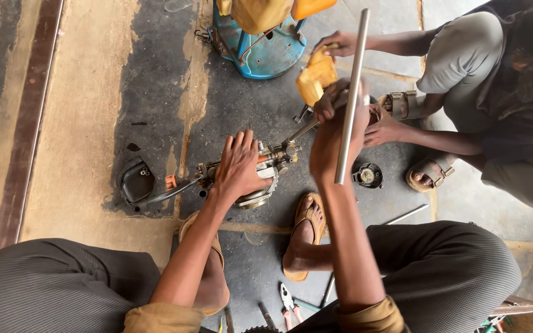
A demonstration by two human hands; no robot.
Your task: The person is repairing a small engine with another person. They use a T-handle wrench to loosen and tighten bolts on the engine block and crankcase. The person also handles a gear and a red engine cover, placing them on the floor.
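The left hand (237, 163) lies flat, fingers spread, on a greasy grey metal engine assembly (260, 176) on the floor; the right hand (334, 123) is clenched around a long steel rod (351, 98).

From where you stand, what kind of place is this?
Probably a floor-level repair workshop: oil-stained concrete floor, a greasy metal engine assembly under the left hand, and red-handled pliers.

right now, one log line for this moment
left hand flat on engine part | right hand grips metal rod | co-worker's hand holds yellow cloth
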